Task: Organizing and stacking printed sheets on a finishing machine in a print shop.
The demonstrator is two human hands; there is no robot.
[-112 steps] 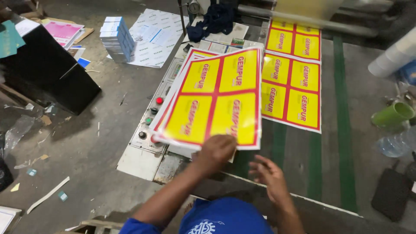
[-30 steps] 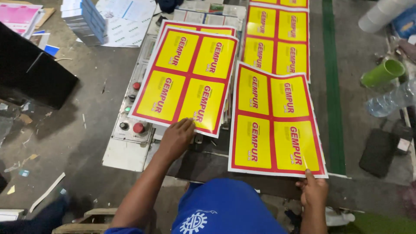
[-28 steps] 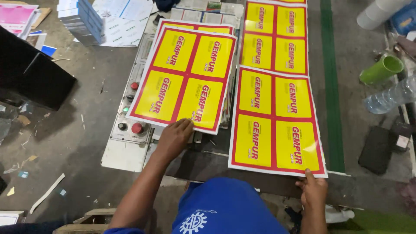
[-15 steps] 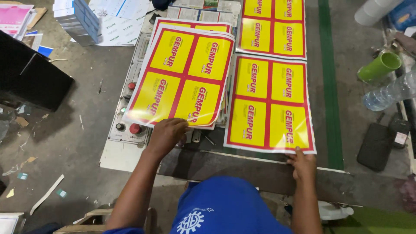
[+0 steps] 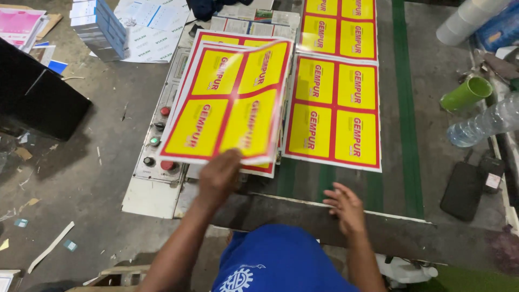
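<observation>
Left hand (image 5: 219,174) is pinching the top printed sheet (image 5: 230,105), grip clamped on its near edge. Right hand (image 5: 346,208) is hovering at 6 o'clock of the belt sheet (image 5: 334,111), fingers spread apart.

One head-worn camera looks steeply down, close above the printed sheets (image 5: 232,108).
</observation>
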